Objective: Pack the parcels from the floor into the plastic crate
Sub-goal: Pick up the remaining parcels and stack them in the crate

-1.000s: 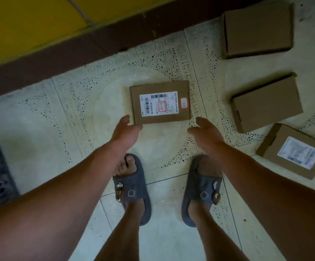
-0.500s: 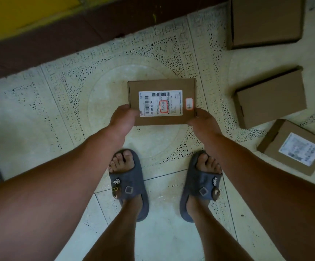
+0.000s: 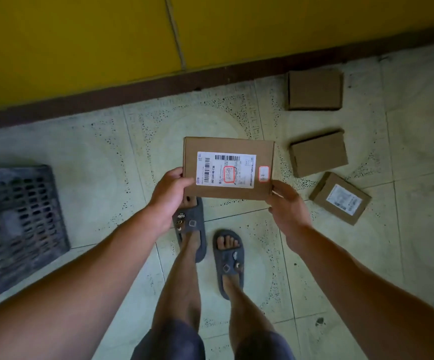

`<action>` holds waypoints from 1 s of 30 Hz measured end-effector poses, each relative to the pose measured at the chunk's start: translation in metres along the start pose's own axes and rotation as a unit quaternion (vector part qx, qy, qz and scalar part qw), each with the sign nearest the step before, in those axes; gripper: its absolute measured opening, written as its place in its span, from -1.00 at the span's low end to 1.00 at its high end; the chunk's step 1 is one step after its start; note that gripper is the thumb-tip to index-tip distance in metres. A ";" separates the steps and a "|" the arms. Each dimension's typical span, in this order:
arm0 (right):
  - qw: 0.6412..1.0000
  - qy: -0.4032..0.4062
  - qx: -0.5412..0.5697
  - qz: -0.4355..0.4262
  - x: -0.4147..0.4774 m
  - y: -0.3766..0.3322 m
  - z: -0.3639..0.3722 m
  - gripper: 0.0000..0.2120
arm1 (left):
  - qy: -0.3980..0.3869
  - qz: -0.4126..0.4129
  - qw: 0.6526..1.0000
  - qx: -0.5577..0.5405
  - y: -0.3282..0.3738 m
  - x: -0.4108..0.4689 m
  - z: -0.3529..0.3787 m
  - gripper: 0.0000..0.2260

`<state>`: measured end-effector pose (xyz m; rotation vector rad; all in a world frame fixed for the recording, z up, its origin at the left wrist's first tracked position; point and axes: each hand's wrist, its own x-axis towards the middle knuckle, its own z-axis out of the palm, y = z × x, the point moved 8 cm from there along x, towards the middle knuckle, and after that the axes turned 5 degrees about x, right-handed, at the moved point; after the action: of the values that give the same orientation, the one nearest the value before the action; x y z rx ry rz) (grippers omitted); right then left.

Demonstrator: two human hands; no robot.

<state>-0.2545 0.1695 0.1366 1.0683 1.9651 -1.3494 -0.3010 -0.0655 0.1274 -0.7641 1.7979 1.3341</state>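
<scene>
Held level at centre of frame, clear of the tiled floor (image 3: 94,152): flat brown cardboard parcel (image 3: 229,168), face up, with a white barcoded shipping label, a red-ringed scribble and a small red-edged sticker beside it. Long axis left to right across the frame.

Gripped at lower left corner by left hand (image 3: 170,193), thumb on top, fingers curled beneath. Pinched at lower right corner by right hand (image 3: 288,206), thumb on the edge, fingers below.

Dark slotted plastic crate (image 3: 16,222) at left edge, well apart. On the floor at right: upper plain box (image 3: 314,89), middle plain box (image 3: 318,153), labelled box (image 3: 340,198).
</scene>
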 end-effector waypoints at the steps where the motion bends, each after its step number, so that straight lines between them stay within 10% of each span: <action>1: 1.000 -0.010 0.005 -0.006 -0.013 -0.005 0.002 -0.80 | 0.008 0.010 1.000 -0.012 0.001 -0.016 -0.009 -0.74; 30: 0.972 -0.171 -0.094 -0.132 -0.356 -0.028 0.415 -0.73 | 0.233 -0.017 0.920 -0.315 -0.320 -0.307 -0.440 -0.79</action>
<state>-0.0870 -0.3331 0.2745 0.4607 1.9693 -1.3428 0.0271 -0.5690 0.2979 -1.5608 1.6728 1.8513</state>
